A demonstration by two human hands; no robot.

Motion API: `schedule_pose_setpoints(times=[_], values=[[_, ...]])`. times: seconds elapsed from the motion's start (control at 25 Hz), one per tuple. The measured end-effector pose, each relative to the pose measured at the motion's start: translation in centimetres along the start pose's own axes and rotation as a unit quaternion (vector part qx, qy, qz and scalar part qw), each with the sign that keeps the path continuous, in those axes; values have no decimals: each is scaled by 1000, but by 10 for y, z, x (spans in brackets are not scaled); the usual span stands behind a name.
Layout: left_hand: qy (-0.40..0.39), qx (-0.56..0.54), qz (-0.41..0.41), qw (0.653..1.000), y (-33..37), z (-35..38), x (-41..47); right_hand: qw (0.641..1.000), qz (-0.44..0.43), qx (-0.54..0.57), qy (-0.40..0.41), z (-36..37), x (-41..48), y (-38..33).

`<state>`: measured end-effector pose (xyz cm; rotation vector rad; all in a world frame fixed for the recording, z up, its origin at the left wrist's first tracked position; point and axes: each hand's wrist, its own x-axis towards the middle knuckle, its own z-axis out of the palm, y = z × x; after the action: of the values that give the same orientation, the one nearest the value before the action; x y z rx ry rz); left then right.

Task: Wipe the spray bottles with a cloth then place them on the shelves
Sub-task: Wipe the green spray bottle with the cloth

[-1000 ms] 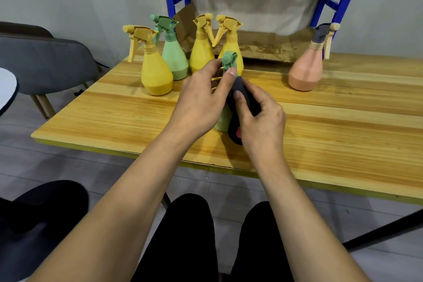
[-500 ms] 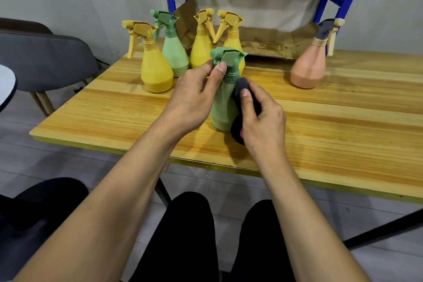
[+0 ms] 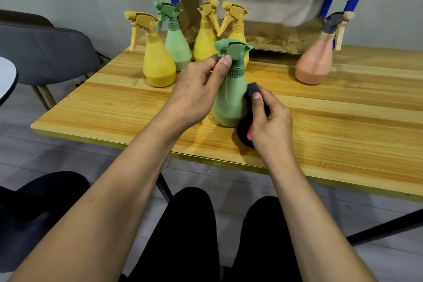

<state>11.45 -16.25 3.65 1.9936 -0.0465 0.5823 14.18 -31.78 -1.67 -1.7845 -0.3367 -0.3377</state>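
I steady the pale green pear-shaped plastic spray bottle, which stands upright on the near middle of the yellow-brown wooden table, well in front of the other bottles. My left hand pinches its trigger head between thumb and forefinger; the other fingers are curled behind it. My right hand is clenched round a dark folded cloth with a pink patch, pressed to the bottle's right flank. Judgement: moulded plastic, stiff-walled and light; the body is opaque, so I cannot tell the fill. The matte skin looks fairly grippy, but the wide belly is awkward to span. The ribbed collar and narrow neck are the best hold, while the trigger lever seems the weak point. Appearance: darker green sprayer head, nozzle facing left, broad flat base, faint band low on the body. No visible grime.
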Motion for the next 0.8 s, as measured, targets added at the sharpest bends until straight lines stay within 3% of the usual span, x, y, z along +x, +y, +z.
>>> schedule_pose_setpoints(times=[0.16,0.48,0.64,0.8], values=[[-1,22,8,1000,0,3,0,994,-73,41,64,19,-4,-14],[17,27,8,999,3,8,-4,987,-111,-43,108,23,-43,4],[24,26,8,999,2,8,-4,971,-174,-148,71,23,-47,5],[9,10,-6,1000,0,7,-2,971,-149,-179,43,16,-52,7]])
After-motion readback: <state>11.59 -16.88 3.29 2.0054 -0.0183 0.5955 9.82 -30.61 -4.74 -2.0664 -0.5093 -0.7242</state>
